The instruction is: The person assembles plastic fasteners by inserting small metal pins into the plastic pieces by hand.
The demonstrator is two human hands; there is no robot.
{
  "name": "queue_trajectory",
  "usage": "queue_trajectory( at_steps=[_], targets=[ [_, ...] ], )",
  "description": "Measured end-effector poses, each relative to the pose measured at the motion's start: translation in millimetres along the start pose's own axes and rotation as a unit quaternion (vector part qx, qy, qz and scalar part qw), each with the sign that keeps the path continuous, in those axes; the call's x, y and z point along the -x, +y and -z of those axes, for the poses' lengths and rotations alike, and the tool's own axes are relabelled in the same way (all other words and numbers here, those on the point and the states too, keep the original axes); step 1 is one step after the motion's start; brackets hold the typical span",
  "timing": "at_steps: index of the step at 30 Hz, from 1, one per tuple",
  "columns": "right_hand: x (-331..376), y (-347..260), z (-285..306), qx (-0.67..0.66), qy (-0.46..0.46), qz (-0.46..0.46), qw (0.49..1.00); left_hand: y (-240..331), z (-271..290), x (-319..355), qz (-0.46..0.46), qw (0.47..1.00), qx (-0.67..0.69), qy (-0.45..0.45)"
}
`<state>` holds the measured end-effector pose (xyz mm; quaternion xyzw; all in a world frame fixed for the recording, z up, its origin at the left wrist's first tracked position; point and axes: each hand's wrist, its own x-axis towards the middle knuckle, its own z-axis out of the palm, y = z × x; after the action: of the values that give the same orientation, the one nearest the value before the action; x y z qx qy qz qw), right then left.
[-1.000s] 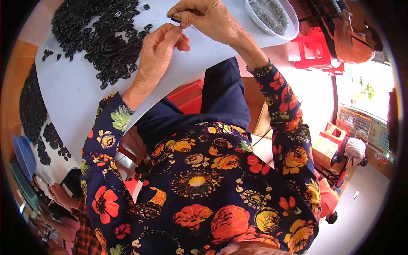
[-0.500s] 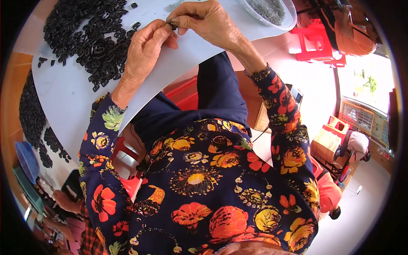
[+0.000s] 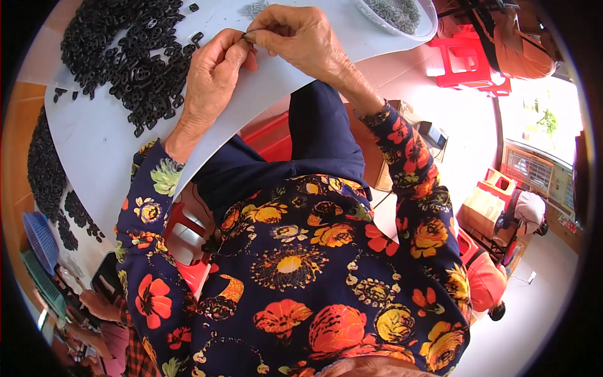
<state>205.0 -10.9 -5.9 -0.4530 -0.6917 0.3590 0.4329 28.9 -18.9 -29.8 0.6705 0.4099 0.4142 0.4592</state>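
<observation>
Over the white table (image 3: pixel 88 135), my two hands meet fingertip to fingertip. A small black plastic piece (image 3: pixel 246 38) is pinched between them, mostly covered by the fingers. My left hand (image 3: pixel 215 74) grips it from the left with thumb and index finger. From the right, my right hand (image 3: pixel 300 39) presses thumb and finger on the same spot. A large heap of black plastic pieces (image 3: pixel 141 60), small ovals with holes, spreads just left of my left hand. Behind my fingers lies a little pile of thin grey metal bits (image 3: pixel 253 9).
A clear plastic tub (image 3: pixel 422 38) of grey metal bits stands at the table's right edge. More black pieces (image 3: pixel 45 169) lie far left, near a blue basket (image 3: pixel 41 242). Red stools (image 3: pixel 461 60) stand right. Other people sit at lower left and right.
Both hands have shifted very slightly, my right hand a little downward with its thumb and fingers closer in. Less of the black piece shows between the fingertips.
</observation>
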Motion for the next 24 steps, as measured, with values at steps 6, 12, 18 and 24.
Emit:
queue_trajectory(
  at_steps=[6,12,18,24],
  targets=[
    [9,5,-11,0.0,0.013,-0.022,1.0,2,-3,0,0.048,0.997,0.064,0.016],
    [-7,11,5,0.1,0.02,0.032,0.994,3,2,2,0.018,0.998,0.051,0.009],
    [-63,35,39,0.238,-0.003,0.151,0.959,4,3,3,0.051,0.998,0.019,-0.009],
    [-86,29,40,0.307,-0.135,0.162,0.928,4,1,4,0.045,0.998,0.044,-0.005]
  ],
)
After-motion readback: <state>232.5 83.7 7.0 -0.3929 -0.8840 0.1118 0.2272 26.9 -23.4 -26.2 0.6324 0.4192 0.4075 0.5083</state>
